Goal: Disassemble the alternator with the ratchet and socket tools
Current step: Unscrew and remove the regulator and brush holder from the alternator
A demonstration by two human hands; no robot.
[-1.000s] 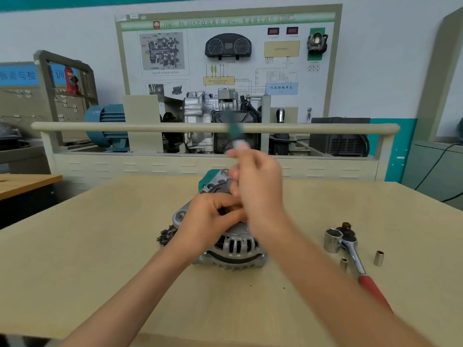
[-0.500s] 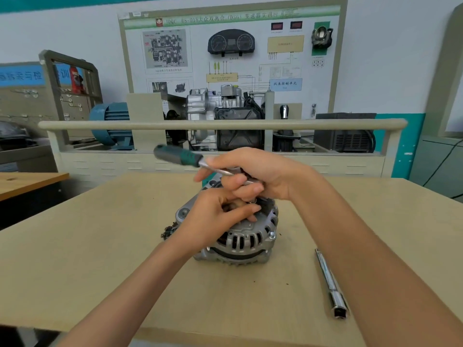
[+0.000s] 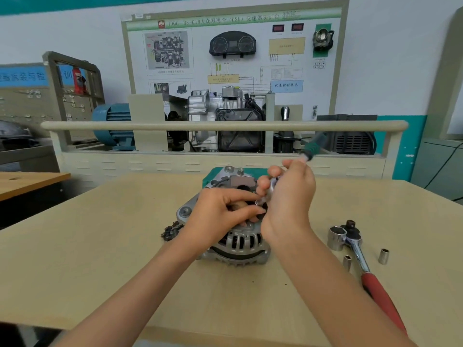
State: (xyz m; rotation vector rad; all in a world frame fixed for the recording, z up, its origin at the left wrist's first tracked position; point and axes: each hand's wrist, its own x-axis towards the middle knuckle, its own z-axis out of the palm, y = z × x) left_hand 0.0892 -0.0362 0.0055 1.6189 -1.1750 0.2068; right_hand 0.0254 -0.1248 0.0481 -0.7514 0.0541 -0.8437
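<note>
Plenty of open counter (image 3: 100, 259) on the left, only a small dark clump of bits (image 3: 170, 231) sitting just beside the alternator (image 3: 238, 242). Right side is tighter: the ratchet (image 3: 360, 259) lies at an angle with a big socket (image 3: 337, 237) touching its head and two small sockets (image 3: 347, 262) (image 3: 383, 256) either side of the shaft. Both hands (image 3: 220, 211) (image 3: 288, 196) cover the alternator's top. Behind it, the rail (image 3: 175, 126) blocks reaching further back.
</note>
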